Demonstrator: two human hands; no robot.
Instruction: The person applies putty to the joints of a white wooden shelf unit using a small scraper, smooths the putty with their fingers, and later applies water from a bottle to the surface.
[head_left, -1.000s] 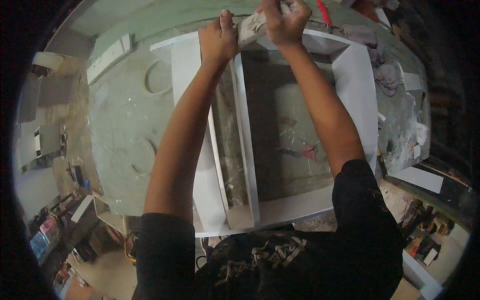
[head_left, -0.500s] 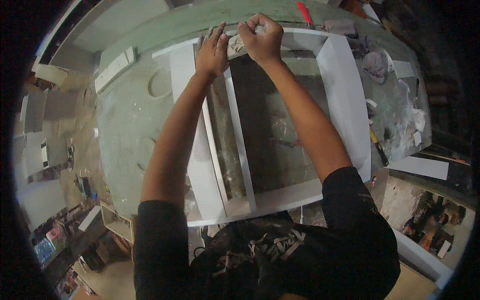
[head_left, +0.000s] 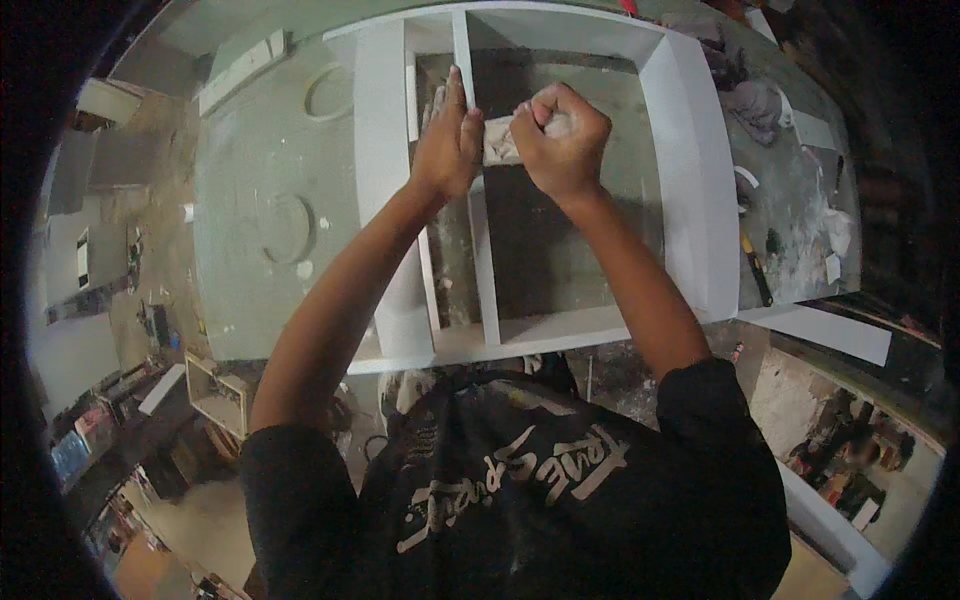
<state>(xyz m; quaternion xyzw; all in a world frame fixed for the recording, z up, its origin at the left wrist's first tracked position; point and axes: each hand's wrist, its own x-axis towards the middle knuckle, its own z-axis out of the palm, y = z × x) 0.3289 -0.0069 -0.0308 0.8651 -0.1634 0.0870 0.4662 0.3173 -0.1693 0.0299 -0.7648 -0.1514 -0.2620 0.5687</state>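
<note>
A white box-like frame (head_left: 700,190) with inner dividers lies on the green worktable. My left hand (head_left: 447,150) is open, its fingers stretched out and lying along the narrow white divider (head_left: 485,275). My right hand (head_left: 565,145) is closed in a fist over the dark opening of the frame, to the right of the divider. A crumpled pale cloth (head_left: 501,142) runs from the fist across to the left hand's side. How much of the cloth lies inside the right fist is hidden.
The green worktable (head_left: 240,300) has ring marks at left and a white strip (head_left: 243,72) at its far left. A grey rag (head_left: 752,110) and a yellow-and-black handled tool (head_left: 755,268) lie to the right. An open wooden box (head_left: 217,397) stands at lower left.
Both hands have come from the frame's far edge back toward me, the right fist with the pale cloth. The whole frame now appears higher in the picture.
</note>
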